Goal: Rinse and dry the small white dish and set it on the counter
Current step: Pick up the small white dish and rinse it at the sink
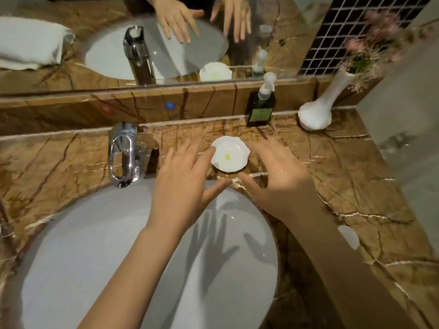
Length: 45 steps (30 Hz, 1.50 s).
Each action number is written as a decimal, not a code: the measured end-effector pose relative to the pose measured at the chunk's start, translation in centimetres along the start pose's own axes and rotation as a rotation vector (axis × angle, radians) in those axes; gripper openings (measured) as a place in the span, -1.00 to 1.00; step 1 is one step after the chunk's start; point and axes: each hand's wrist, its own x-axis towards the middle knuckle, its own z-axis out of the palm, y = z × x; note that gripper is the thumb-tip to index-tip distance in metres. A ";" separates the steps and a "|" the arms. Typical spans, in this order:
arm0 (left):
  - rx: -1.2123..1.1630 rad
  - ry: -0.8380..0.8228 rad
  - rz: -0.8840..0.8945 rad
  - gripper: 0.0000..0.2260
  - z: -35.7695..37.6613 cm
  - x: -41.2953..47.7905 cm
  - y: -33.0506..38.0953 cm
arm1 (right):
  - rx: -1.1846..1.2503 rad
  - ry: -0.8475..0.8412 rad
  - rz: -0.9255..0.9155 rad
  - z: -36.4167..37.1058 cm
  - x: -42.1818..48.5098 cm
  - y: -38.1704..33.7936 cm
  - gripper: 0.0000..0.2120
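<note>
The small white dish [230,154] with a scalloped rim and a yellowish spot inside rests on the brown marble counter [351,176], just behind the sink's rim. My left hand [184,186] hovers to the dish's left with fingers spread, a fingertip at or near its left edge. On the dish's right, my right hand [278,179] is spread open too, close beside it without gripping. Neither hand holds anything.
The white oval sink [95,245] fills the lower middle, with a chrome faucet [123,155] at its back left. A dark soap pump bottle [261,105] and a white vase [317,112] of pink flowers stand at the back right. The mirror reflects a folded white towel [31,42].
</note>
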 end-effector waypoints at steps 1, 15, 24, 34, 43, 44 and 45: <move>-0.007 -0.004 -0.008 -0.38 1.0 0.2 0.0 | 0.010 -0.001 -0.009 0.9 -0.2 0.4 -0.50; -0.063 -0.063 -0.088 -0.38 5.7 0.7 -0.9 | 0.320 -0.089 0.294 6.9 0.0 2.3 -0.46; -0.097 -0.025 -0.126 -0.37 4.9 -0.6 -1.6 | 0.790 -0.078 0.766 9.2 3.0 2.6 -0.74; -0.122 -0.018 -0.188 -0.35 5.3 -3.2 -2.4 | 0.849 -0.073 0.844 10.5 2.5 2.2 -0.83; -0.108 -0.033 -0.289 -0.37 4.2 -8.3 -5.9 | 0.836 -0.175 0.691 8.5 -0.9 -3.8 -0.81; -0.100 -0.030 -0.302 -0.40 4.1 -9.2 -6.5 | 0.833 -0.181 0.682 8.5 -1.4 -4.7 -0.80; -0.089 -0.028 -0.312 -0.42 4.0 -10.1 -7.2 | 0.830 -0.189 0.678 8.5 -2.0 -5.6 -0.79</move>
